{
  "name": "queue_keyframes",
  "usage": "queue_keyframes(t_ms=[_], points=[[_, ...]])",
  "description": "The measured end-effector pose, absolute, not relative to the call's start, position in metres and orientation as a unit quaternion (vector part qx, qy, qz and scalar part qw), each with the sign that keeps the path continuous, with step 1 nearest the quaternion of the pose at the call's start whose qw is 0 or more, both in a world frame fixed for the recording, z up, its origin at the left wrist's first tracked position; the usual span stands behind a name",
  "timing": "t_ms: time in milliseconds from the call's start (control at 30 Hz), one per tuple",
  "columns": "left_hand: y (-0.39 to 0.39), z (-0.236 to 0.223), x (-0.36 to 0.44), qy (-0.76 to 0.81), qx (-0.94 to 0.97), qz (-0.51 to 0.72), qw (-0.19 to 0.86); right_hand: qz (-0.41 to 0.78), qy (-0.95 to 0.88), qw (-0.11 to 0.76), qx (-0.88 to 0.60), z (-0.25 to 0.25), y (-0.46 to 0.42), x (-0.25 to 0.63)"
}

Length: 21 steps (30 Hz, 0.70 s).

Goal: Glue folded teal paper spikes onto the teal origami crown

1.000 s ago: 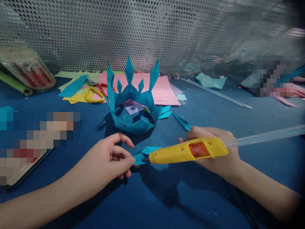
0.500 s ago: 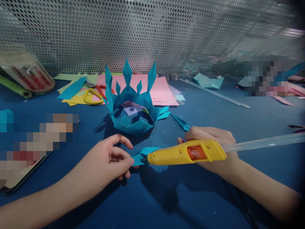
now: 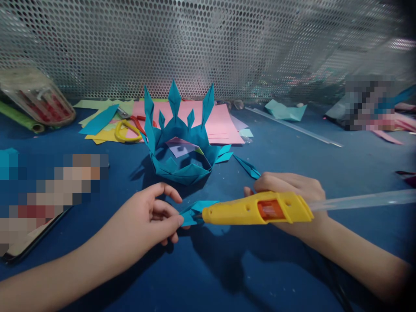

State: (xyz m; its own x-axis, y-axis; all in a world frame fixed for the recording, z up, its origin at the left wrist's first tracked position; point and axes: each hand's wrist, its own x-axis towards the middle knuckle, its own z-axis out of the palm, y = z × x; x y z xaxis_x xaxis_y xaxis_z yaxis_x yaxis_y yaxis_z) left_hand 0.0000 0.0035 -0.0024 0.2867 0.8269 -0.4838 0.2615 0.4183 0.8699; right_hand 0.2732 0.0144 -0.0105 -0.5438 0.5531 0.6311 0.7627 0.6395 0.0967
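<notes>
Between thumb and fingers, my left hand point(image 3: 156, 214) pinches a small folded piece of blue paper point(image 3: 191, 213). My right hand point(image 3: 292, 186) grips a yellow hot glue gun point(image 3: 235, 209), and a clear glue stick point(image 3: 364, 200) juts from its rear. The gun's dark nozzle meets the blue piece, or sits just over it; I cannot tell which. Part of the right fingers is hidden behind the gun. Beyond the hands stands a blue folded-paper crown point(image 3: 182, 173) with several pointed tips. A slim blue paper spike point(image 3: 247, 166) lies by the right knuckles.
Behind the crown are pink paper sheets point(image 3: 224, 119) and scissors with a yellow and red handle point(image 3: 128, 132). A glass jar point(image 3: 40, 97) lies at the far left. Another glue stick point(image 3: 295, 127) rests near the perforated metal panel point(image 3: 208, 47). A blurred-out flat device point(image 3: 42, 216) is at left.
The glue gun's rear and my right hand have shifted very slightly to the right. My left hand keeps its pinch on the paper piece.
</notes>
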Motion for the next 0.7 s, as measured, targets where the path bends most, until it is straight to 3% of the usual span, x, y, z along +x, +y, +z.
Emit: queue_keyframes(t_ms=[700], points=[[0.0027,-0.0035,-0.0005,0.549,0.492,0.223,0.638,-0.228,-0.836,0.304,-0.395,-0.0076,0.0130,0.2653]])
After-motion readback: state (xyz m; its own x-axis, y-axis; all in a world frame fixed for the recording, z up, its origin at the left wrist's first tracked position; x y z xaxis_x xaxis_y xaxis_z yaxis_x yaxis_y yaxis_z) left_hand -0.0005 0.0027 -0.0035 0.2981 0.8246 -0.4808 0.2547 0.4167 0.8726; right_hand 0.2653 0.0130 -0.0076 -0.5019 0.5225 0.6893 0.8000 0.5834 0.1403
